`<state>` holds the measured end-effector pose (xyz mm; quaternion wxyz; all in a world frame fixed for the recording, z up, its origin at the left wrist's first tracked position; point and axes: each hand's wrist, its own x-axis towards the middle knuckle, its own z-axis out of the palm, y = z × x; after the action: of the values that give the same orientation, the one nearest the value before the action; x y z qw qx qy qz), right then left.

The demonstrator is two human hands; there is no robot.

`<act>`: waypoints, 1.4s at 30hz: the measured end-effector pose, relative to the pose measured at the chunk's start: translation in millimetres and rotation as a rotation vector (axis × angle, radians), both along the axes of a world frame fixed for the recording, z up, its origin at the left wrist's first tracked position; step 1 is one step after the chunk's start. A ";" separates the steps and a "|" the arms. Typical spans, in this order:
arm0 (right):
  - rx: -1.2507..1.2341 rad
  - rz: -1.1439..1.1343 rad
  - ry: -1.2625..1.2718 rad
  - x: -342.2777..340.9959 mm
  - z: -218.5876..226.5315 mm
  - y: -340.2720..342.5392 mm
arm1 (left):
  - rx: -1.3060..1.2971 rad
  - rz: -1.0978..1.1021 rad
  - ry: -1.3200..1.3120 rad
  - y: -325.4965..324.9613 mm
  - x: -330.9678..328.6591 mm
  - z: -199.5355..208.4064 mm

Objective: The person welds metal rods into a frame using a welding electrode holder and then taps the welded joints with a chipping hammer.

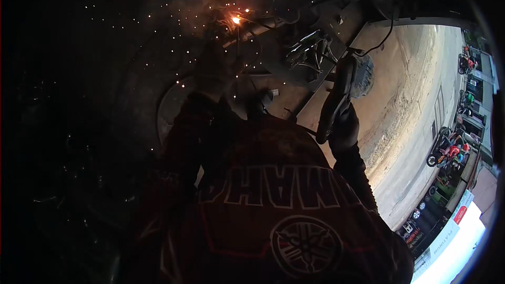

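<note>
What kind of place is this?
Maybe a roadside metal workshop. A bright orange glow with sparks around it suggests hot metalwork, and the dark space opens onto a sandy road with motorcycles on its far side.

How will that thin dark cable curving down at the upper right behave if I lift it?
The thin dark cable will probably flex, since it already runs in a smooth bend. It's likely light, being so slim. It may tug back, as its upper part disappears into shadow and could be attached there.
</note>
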<state>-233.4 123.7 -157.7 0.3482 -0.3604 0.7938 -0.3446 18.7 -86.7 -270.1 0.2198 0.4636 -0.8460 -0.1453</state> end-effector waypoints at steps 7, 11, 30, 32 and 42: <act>-0.105 0.075 0.084 12.6 -0.6 2.7 | 0.056 0.073 0.190 7.1 9.3 -8.2; -0.119 0.069 0.081 14.2 -0.9 3.9 | 0.147 0.081 0.238 9.8 8.8 10.9; -0.087 -0.074 -0.058 -38.8 -11.9 -68.0 | -0.058 0.027 0.296 -77.0 -40.2 -19.3; -0.078 -0.025 0.010 -39.4 -11.0 -67.3 | -0.051 0.020 0.303 -71.0 -37.2 -22.6; -0.021 0.038 0.076 -17.1 -10.0 -30.1 | 0.090 0.022 0.262 -44.0 -21.3 -6.8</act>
<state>-250.5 93.6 -167.7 0.3204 -0.3919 0.7958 -0.3323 -2.7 -130.8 -276.9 0.3090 0.4592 -0.7975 -0.2400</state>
